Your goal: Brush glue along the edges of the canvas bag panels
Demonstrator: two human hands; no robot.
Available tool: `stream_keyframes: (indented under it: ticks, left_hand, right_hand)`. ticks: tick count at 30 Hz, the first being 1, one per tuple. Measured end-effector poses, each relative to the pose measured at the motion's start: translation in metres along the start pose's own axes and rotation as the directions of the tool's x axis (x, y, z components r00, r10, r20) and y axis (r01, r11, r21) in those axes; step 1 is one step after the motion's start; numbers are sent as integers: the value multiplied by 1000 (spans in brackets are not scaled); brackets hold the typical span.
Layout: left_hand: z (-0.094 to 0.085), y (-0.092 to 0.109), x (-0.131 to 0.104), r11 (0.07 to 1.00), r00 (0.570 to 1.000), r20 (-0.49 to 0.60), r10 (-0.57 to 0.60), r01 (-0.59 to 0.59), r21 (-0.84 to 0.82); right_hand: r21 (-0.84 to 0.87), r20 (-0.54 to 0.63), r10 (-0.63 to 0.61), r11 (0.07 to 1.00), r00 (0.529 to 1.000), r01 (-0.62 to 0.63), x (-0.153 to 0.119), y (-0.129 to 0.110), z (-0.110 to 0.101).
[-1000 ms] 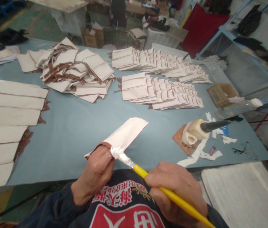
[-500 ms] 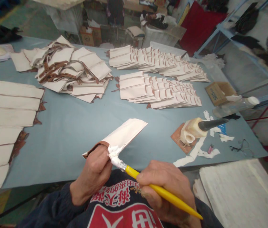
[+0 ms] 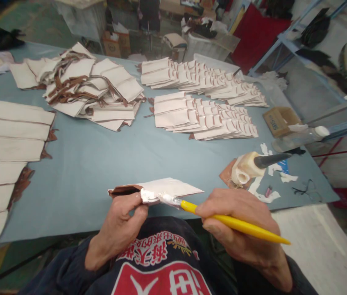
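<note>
My left hand (image 3: 121, 223) pinches the near edge of a cream panel with brown lining (image 3: 173, 185), held up over the front of the table. The brown side shows at its left end, where the piece bends open. Between the fingers and thumb of my right hand (image 3: 237, 225) is a yellow-handled brush (image 3: 234, 223). Its bristles are coated in white paste and touch the panel's near edge, just right of my left fingertips. A thick white smear (image 3: 148, 195) lies on that edge beside my left thumb.
Overlapping rows of cream panels (image 3: 204, 110) lie at the back right, with a loose heap (image 3: 90, 86) at the back left and flat panels (image 3: 10, 139) at left. On the right stand a paste-stained container (image 3: 244, 168), a clear bottle (image 3: 299, 139) and a cardboard box (image 3: 279, 121).
The brush has moved right along the panel's near edge, and my right hand has shifted right and up with it. The panel has turned flatter, its far end swinging right and down.
</note>
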State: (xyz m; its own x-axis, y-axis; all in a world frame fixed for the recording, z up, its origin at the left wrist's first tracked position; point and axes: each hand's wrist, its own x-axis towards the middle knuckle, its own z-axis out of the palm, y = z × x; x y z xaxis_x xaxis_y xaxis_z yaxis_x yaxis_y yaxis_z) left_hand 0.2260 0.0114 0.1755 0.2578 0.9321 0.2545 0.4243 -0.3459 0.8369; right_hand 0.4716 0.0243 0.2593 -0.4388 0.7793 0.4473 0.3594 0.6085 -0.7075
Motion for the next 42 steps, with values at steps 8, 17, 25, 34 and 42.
stream_keyframes:
  ticks: [8,17,25,34,42]
  left_hand:
    - [-1,-3,-9,995,992,77,-100,102,-11]
    - [-4,4,-7,997,996,34,-79,79,-11]
    - [-1,2,-12,999,999,24,-42,42,-21]
    - [-1,-2,-11,998,998,18,64,-65,28]
    - [4,-7,-18,970,974,-46,222,-216,107]
  right_hand:
    - [96,20,-15,995,1000,13,20,1,22]
    - [312,-160,262,928,952,-203,11,18,37]
    - [263,-106,239,943,965,-204,-5,16,18]
    - [406,-147,273,893,951,-194,8,16,36]
    - [268,-171,297,931,939,-246,-16,22,16]
